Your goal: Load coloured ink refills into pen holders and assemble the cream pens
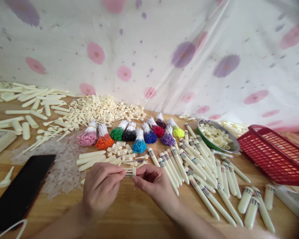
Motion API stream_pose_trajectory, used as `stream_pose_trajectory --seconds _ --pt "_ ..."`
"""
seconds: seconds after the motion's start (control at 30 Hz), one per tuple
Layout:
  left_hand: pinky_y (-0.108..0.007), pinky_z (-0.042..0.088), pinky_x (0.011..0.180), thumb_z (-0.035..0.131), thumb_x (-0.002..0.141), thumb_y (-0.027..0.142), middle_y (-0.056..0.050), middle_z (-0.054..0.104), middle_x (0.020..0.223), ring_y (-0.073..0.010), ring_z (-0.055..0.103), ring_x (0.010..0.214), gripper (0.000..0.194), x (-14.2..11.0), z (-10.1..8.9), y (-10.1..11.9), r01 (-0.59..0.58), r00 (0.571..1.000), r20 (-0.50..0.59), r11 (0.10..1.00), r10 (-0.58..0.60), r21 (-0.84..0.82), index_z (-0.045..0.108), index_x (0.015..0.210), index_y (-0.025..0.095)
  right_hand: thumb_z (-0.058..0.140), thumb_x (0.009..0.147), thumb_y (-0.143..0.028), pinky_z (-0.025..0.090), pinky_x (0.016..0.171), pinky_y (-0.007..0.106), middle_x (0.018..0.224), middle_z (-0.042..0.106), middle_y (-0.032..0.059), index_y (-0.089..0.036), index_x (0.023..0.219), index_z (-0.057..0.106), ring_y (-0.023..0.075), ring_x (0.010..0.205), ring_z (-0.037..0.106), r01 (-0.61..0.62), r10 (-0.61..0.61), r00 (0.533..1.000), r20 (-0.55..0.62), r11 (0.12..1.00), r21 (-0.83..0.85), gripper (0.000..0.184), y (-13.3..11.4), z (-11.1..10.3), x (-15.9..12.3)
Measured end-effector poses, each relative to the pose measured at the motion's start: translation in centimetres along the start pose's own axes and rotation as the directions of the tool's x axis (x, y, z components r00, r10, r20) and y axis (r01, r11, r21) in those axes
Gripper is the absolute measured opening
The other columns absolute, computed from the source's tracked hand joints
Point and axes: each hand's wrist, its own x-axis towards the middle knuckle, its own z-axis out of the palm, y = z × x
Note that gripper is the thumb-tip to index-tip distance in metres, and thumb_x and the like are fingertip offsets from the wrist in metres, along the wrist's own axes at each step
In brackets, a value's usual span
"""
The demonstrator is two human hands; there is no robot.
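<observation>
Between my two hands, low over the table's middle, is a small cream slotted pen sleeve (pixel 130 171). My left hand (pixel 103 184) is closed, its fingertips pinching the sleeve's left end. On the other end, the thumb and forefinger of my right hand (pixel 158 186) are closed too. Just beyond lie more slotted sleeves (pixel 122 151) and plain cream pen barrels (pixel 92 156). Bundles of white-stemmed refills with coloured ends stand behind them, among them orange refills (pixel 104 141) and light blue refills (pixel 139 144). Multicolour pens (pixel 199 166) lie in rows to the right of my right hand.
A black phone (pixel 22 189) lies at left near clear plastic pieces (pixel 64 162). Cream parts (pixel 102 108) are heaped at the back. At right are a green-sided metal bowl (pixel 235 146) of cream parts and a red basket (pixel 271 152). A flowered sheet (pixel 149 43) hangs behind.
</observation>
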Motion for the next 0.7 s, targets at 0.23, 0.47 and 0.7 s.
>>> stream_pose_trajectory --seconds 0.23,0.47,0.7 --pt "-0.027 0.05 0.059 0.06 0.072 0.0 -0.001 0.062 0.072 -0.0141 0.06 0.066 0.019 -0.31 0.37 -0.31 0.123 0.992 0.022 0.985 -0.121 -0.118 0.059 0.073 0.02 0.075 0.059 -0.043 0.036 0.05 0.02 0.054 0.053 -0.0037 -0.016 0.069 0.058 0.0071 0.049 0.045 -0.035 0.033 0.999 0.02 0.996 0.08 0.033 0.31 0.06 0.28" --pt "-0.025 0.051 0.06 0.061 0.071 0.001 -0.001 0.062 0.072 -0.0134 0.06 0.067 0.018 -0.21 0.54 -0.32 0.151 0.987 0.08 0.978 -0.141 -0.146 0.06 0.072 0.019 0.077 0.055 -0.042 0.031 0.046 0.02 0.053 0.05 -0.005 -0.016 0.065 0.055 0.0053 0.046 0.039 -0.063 0.063 0.998 0.009 0.994 0.088 0.037 0.35 -0.06 0.43" --pt "-0.024 0.055 0.066 0.059 0.077 0.012 -0.003 0.07 0.081 -0.0157 0.067 0.074 0.018 -0.27 0.83 -0.7 0.246 0.953 0.227 0.949 -0.201 -0.194 0.064 0.092 0.02 0.075 0.058 -0.047 0.03 0.045 0.019 0.054 0.054 -0.0037 -0.016 0.069 0.056 0.0061 0.047 0.041 -0.079 0.078 0.997 0.007 0.994 0.075 0.038 -0.09 -0.51 0.71"
